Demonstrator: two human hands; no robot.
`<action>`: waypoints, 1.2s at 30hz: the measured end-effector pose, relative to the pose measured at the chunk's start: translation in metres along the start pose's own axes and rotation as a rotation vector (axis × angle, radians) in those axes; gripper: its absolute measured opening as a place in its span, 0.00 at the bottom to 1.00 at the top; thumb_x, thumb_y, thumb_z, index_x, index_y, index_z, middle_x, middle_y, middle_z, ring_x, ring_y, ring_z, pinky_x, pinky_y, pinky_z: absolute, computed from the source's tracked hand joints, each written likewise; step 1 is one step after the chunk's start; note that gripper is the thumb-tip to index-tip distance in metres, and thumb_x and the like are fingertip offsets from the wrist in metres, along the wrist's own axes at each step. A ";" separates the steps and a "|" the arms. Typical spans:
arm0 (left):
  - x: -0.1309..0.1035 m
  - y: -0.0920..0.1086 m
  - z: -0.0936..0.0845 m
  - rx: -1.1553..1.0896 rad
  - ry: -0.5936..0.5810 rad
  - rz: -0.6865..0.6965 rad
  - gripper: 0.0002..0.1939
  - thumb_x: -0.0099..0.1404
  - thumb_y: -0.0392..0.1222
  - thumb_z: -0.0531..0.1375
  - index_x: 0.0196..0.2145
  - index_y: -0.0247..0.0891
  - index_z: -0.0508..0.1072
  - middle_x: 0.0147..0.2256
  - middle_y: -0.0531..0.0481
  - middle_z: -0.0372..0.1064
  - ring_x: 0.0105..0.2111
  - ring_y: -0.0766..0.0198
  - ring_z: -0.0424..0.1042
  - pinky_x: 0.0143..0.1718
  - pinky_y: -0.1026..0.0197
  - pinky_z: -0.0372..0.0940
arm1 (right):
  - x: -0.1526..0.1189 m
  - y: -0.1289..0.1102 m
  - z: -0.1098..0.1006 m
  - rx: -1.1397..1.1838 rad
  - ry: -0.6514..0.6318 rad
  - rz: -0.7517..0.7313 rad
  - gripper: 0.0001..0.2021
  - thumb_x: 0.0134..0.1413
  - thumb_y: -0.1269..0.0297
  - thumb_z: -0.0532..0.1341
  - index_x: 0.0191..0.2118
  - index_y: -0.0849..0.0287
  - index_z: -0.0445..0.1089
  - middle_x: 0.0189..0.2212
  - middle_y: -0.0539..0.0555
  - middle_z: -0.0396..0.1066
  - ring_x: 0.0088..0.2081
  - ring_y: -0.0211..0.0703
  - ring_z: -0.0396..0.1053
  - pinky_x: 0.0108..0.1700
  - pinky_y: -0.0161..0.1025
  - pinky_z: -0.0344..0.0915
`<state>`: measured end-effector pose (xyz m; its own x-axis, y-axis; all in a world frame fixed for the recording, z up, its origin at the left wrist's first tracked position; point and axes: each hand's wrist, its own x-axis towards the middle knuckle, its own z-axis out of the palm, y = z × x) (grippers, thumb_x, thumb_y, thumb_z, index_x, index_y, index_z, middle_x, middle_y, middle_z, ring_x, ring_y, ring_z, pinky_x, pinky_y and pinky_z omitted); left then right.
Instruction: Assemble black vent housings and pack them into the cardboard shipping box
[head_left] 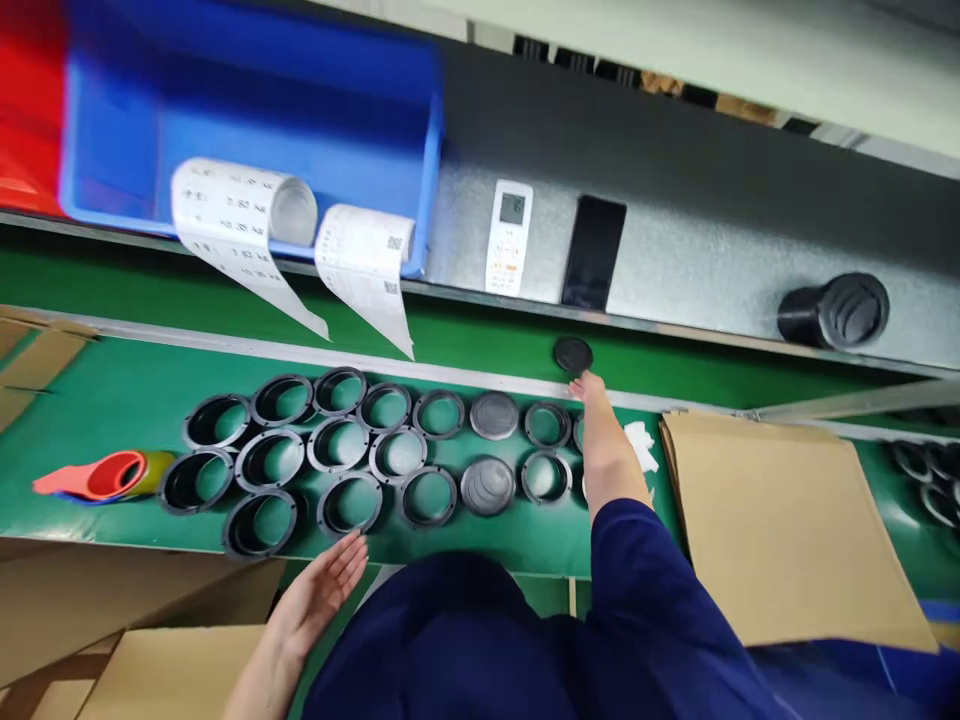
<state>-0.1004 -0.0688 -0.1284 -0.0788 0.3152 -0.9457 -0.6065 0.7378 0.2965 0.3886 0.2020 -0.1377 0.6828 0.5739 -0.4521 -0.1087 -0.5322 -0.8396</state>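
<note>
My right hand (pixel 585 384) reaches over the back of the green bench and grips a round black disc (pixel 573 354) at its near edge. Palm up with fingers stretched out, my left hand (pixel 330 582) is at the bench's front edge, its fingertips just below a black ring (pixel 350 502); I cannot tell whether they touch. Several black open rings stand in rows, among them one at the back (pixel 439 414). Two ring places are filled by ridged black discs, one behind (pixel 494 415) and one in front (pixel 488 485). My right forearm hides part of the rings at the right.
Above the bench, a metal shelf (pixel 675 250) carries a blue bin (pixel 255 75), paper label rolls (pixel 232 205), a white remote (pixel 510 235), a phone (pixel 594 252) and a black cylinder (pixel 832 312). Cardboard sheets (pixel 787 530) lie right; red and yellow scoop-like pieces (pixel 105 474) left.
</note>
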 end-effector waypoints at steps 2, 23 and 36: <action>-0.001 0.000 -0.007 -0.031 0.045 -0.012 0.19 0.67 0.31 0.56 0.55 0.31 0.72 0.46 0.40 0.78 0.45 0.59 0.80 0.46 0.63 0.76 | 0.011 -0.004 0.010 0.070 -0.014 0.162 0.14 0.68 0.58 0.61 0.52 0.63 0.70 0.44 0.55 0.72 0.39 0.39 0.73 0.40 0.40 0.74; -0.053 0.030 0.100 -0.328 -0.634 0.472 0.31 0.66 0.54 0.60 0.63 0.39 0.66 0.56 0.41 0.72 0.60 0.48 0.66 0.62 0.48 0.62 | -0.325 0.105 0.053 0.052 -1.302 0.250 0.31 0.60 0.35 0.57 0.31 0.62 0.75 0.29 0.60 0.77 0.26 0.41 0.73 0.29 0.38 0.74; -0.087 -0.016 0.068 -0.389 -0.712 0.289 0.35 0.71 0.66 0.48 0.62 0.38 0.67 0.54 0.41 0.74 0.58 0.48 0.69 0.61 0.41 0.61 | -0.322 0.077 0.025 -0.421 -0.964 -1.265 0.26 0.71 0.46 0.45 0.49 0.49 0.80 0.60 0.56 0.63 0.63 0.56 0.52 0.68 0.59 0.51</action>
<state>-0.0296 -0.0674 -0.0416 0.1641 0.8543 -0.4932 -0.8774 0.3548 0.3227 0.1422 -0.0087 -0.0645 -0.5118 0.8152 0.2712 0.4361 0.5185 -0.7355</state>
